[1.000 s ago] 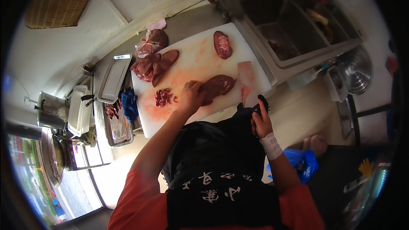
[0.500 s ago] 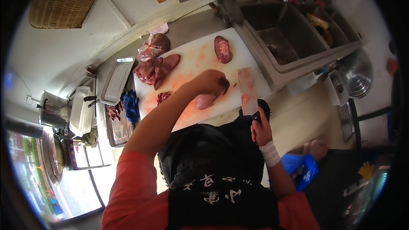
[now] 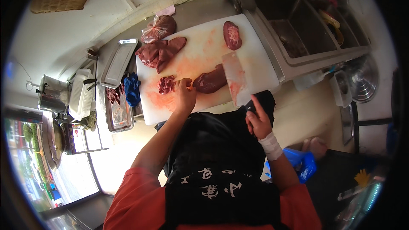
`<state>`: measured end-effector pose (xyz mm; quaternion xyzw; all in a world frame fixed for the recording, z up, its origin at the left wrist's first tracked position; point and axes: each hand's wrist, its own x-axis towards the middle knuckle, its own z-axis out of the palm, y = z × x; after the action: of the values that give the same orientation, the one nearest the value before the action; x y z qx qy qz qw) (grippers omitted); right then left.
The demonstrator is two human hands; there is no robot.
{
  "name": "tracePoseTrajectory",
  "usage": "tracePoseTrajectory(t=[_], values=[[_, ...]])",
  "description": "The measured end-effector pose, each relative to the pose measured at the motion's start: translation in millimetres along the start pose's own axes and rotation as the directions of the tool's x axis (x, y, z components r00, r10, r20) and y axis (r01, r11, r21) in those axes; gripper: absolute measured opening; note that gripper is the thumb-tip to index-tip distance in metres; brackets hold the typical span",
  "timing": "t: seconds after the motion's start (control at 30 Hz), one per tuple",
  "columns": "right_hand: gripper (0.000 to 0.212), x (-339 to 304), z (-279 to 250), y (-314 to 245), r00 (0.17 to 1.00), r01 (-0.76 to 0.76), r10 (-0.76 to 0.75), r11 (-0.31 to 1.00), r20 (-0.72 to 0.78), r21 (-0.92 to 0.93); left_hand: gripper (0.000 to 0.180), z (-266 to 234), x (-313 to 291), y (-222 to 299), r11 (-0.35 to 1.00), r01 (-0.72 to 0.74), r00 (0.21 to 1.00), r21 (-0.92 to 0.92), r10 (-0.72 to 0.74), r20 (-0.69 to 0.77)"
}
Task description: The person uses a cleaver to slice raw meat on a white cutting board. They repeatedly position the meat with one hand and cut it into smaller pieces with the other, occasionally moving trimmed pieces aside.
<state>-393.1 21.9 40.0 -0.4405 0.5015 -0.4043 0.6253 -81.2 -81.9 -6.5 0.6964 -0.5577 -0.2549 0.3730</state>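
Observation:
On the white cutting board [image 3: 202, 38] lies a smooth dark red piece of organ meat [image 3: 211, 81]. My left hand [image 3: 185, 96] is at its left end, fingers bent together in a pinch; what they grip is hidden. In my right hand [image 3: 259, 121] is the black handle of a cleaver [image 3: 234, 76], its broad smeared blade lying over the meat's right end. Whether the blade touches the meat I cannot tell. Small cut red bits [image 3: 166, 84] are heaped left of my left hand. A halved kidney [image 3: 232, 35] with a pale core sits at the far right.
Large liver-like meat [image 3: 159, 53] and a clear bag of meat [image 3: 158, 29] are at the board's far left. Metal trays [image 3: 117, 66] and a blue cloth [image 3: 131, 89] stand left. A steel sink [image 3: 272, 55] borders the right, and a blue bag [image 3: 304, 164] is below.
My left hand has drawn back leftward and nearer, uncovering the dark red meat. The cleaver has come left over the meat's right end. The whole view has shifted slightly.

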Motion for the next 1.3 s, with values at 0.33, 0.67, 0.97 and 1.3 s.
tracePoseTrajectory(t=[0.33, 0.67, 0.97, 1.3], values=[[0.065, 24.7, 19.2, 6.8, 0.991, -0.121, 0.126, 0.988, 0.054, -0.091, 0.049, -8.2, -27.9, 3.6, 0.754, -0.639, 0.768, 0.154, 0.612, 0.189], [0.068, 41.5, 30.5, 12.7, 0.99, -0.124, 0.132, 0.981, 0.045, -0.146, 0.041, -10.5, -30.6, -1.5, 0.754, -0.64, 0.769, 0.151, 0.626, 0.131], [0.068, 26.1, 35.8, 13.7, 0.989, -0.123, 0.135, 0.978, 0.063, -0.166, 0.04, -6.5, -28.8, -3.9, 0.73, -0.659, 0.751, 0.181, 0.649, 0.12], [0.068, 52.0, 46.8, 7.5, 0.972, -0.213, 0.224, 0.968, 0.077, -0.13, 0.039, -6.9, -28.4, -6.0, 0.745, -0.643, 0.765, 0.177, 0.634, 0.11]])
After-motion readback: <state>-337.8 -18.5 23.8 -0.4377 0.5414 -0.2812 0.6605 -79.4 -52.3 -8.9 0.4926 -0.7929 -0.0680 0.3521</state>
